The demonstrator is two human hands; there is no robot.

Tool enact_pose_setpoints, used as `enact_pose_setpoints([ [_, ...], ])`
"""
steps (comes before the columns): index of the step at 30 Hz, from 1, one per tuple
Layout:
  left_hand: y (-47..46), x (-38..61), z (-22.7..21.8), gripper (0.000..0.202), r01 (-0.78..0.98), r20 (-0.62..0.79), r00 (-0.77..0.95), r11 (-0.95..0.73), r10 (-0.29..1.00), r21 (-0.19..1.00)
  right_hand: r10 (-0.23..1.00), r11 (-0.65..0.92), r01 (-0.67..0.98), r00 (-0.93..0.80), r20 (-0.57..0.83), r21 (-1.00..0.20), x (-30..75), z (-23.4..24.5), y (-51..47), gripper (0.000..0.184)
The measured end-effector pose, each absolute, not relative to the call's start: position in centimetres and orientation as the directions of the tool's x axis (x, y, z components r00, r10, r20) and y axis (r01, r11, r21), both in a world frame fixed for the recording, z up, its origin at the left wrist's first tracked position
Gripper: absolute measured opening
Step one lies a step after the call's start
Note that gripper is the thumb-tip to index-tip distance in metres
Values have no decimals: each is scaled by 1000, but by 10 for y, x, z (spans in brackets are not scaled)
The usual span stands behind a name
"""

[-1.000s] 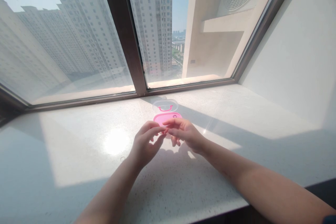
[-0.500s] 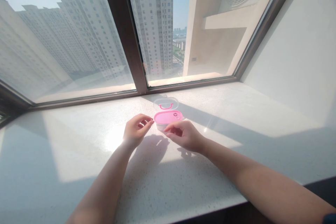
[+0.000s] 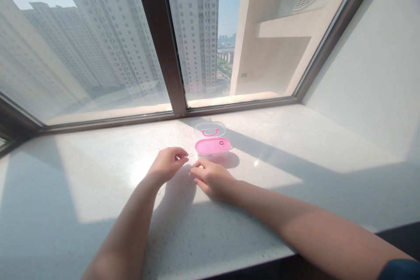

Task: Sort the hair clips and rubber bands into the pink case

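Observation:
My left hand (image 3: 169, 165) is closed in a pinch, with a small thin ring (image 3: 191, 155) at its fingertips, left of the box. My right hand (image 3: 211, 179) is just below it, with its fingers curled together and pointing left. What its fingertips hold, if anything, cannot be made out. Behind the right hand stands a small oval box with a pink top (image 3: 210, 145) and pale sides. A small dark ring (image 3: 221, 143) shows on the right part of the pink. Behind it lies a clear oval lid (image 3: 199, 128) with a pink handle (image 3: 210, 134).
The box and lid stand on a pale speckled windowsill (image 3: 108, 175), whose dark front edge runs along the bottom. A brown window frame (image 3: 160, 43) rises behind, and a white wall (image 3: 370, 70) closes the right side. A small ring-like mark (image 3: 159, 192) shows beside my left wrist.
My right hand has moved left and down, away from the box's front toward my left fingertips. My left hand has shifted slightly left and down. The view has moved a little.

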State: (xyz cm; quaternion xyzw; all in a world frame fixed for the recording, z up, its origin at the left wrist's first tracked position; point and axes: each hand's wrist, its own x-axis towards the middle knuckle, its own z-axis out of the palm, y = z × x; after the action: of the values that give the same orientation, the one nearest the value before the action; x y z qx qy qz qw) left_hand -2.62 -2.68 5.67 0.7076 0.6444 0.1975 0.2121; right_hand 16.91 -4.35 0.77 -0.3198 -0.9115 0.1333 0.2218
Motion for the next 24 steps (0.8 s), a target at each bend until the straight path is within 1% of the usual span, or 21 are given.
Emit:
enact_pose_setpoints([
  [4,-27,-28,54,23,818,-86,122,-50,989,573,666,738,552,-686,292,-388,164,3,-37,15],
  [7,-26,-32,50,21,808,-184,138,-3,973,590,719,687,619,-657,227,-381,159,6,-33,13],
  [10,-25,-35,49,21,786,-250,155,34,956,617,763,638,702,-633,134,-316,152,10,-31,15],
  [12,-26,-36,51,23,764,-282,162,61,946,642,771,627,730,-631,86,-270,149,12,-31,18],
  [14,-26,-35,54,24,748,-304,177,73,936,659,771,628,741,-633,63,-239,147,12,-31,20],
  [17,-29,-33,59,23,704,-333,222,86,916,705,766,636,738,-640,62,-225,147,12,-31,21],
  [19,-31,-32,60,23,644,-355,252,117,900,756,747,657,715,-661,78,-237,149,12,-33,20],
  [21,-32,-31,62,23,579,-359,271,147,893,802,720,685,674,-686,110,-279,154,14,-35,15],
  [24,-35,-28,66,27,487,-353,237,204,905,849,700,693,587,-687,195,-419,166,18,-38,11],
])
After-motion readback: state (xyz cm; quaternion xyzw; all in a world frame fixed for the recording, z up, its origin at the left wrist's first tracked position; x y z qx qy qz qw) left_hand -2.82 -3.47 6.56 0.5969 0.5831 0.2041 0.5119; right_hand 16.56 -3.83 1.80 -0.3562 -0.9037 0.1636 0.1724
